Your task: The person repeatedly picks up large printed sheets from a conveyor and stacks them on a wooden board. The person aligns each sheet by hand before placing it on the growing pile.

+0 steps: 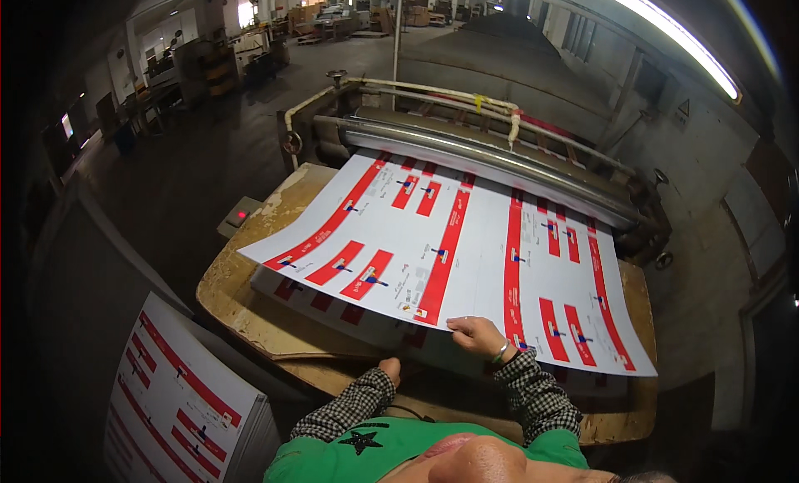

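A large white sheet printed with red bands and small blue marks (478,258) slopes from the rollers toward me, its near edge lifted. My right hand (478,336) pinches that near edge about midway along, thumb on top; a bracelet circles the wrist. Another printed sheet (333,308) lies in shadow below, on the worn wooden table (250,304). My left hand (389,370) is low by the table's near edge, apart from the lifted sheet. Its fingers are mostly hidden, so whether it grips anything does not show.
Long metal rollers (474,154) span the machine behind the table, with a yellowed pipe (433,88) above. A stack of similar printed sheets (179,400) stands at lower left. A small box with a red light (240,216) sits by the table's left edge.
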### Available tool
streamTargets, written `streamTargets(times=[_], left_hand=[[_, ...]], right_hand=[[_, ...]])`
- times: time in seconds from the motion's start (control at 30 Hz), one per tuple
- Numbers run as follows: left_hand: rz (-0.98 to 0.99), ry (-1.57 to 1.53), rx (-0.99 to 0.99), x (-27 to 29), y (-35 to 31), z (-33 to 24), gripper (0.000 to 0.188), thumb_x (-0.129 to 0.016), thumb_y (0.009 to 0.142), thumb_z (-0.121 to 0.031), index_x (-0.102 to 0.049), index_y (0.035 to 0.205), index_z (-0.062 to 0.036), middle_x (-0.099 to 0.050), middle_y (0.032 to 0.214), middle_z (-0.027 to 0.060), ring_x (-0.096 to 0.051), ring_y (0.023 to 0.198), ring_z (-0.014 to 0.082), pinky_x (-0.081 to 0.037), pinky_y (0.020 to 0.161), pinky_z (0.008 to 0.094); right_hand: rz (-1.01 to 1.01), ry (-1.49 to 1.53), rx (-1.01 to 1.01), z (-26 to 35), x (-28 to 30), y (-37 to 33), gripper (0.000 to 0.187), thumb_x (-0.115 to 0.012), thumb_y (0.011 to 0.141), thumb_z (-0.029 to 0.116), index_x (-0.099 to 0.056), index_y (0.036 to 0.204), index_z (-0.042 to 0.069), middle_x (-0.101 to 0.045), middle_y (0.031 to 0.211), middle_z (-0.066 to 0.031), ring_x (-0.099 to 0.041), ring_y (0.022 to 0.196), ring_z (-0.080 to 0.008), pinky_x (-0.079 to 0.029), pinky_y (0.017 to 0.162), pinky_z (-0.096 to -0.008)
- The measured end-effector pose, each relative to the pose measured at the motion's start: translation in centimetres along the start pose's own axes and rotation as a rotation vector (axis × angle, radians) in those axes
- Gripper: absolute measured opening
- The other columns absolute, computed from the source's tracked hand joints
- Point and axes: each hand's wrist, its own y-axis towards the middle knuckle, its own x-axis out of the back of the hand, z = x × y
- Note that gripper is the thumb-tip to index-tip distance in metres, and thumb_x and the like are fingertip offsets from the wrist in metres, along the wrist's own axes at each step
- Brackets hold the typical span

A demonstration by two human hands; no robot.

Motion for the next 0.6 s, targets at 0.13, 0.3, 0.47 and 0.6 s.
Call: streamTargets(times=[0.13,0.3,0.47,0.6], left_hand=[[-0.080,0.111,0.009,-0.1,2.1,0.7,0.026,-0.045,0.085,-0.010,-0.050,0.099,0.0115,-0.053,0.075,0.0125,-0.050,0.054,0.0214,-0.054,0.069,0.0415],[0.039,0.095,-0.057,-5.1,-6.0,-3.5,0.028,-0.043,0.085,-0.009,-0.043,0.104,0.0129,-0.053,0.088,0.0173,-0.061,0.079,0.0295,-0.055,0.076,0.0477],[0.211,-0.024,-0.070,-4.5,-4.4,-2.7,0.038,-0.053,0.089,-0.025,-0.042,0.108,0.0059,-0.052,0.099,0.0189,-0.059,0.089,0.0343,-0.055,0.074,0.0470],[0.243,-0.010,-0.042,-3.8,-3.3,-2.7,0.033,-0.050,0.090,-0.020,-0.043,0.109,0.0057,-0.055,0.099,0.0184,-0.059,0.092,0.0343,-0.054,0.077,0.0462]], right_hand=[[0.079,0.044,-0.001,-2.2,-3.9,-0.7,0.028,-0.058,0.076,0.018,-0.063,0.098,0.002,-0.061,0.105,-0.0178,-0.061,0.091,-0.0307,-0.049,0.080,-0.0331],[-0.058,0.079,0.069,-4.5,-8.7,-2.4,0.025,-0.059,0.074,0.020,-0.062,0.093,0.006,-0.063,0.103,-0.0102,-0.061,0.090,-0.0285,-0.048,0.080,-0.0349],[0.082,0.110,-0.219,-9.1,-7.9,2.7,0.039,-0.065,0.071,0.022,-0.061,0.104,0.001,-0.059,0.111,-0.0148,-0.057,0.104,-0.0266,-0.044,0.091,-0.0321],[-0.051,-0.154,-0.261,-10.6,-9.0,6.1,0.044,-0.064,0.071,0.031,-0.060,0.104,0.001,-0.054,0.117,-0.0214,-0.046,0.112,-0.0361,-0.035,0.099,-0.0391]])
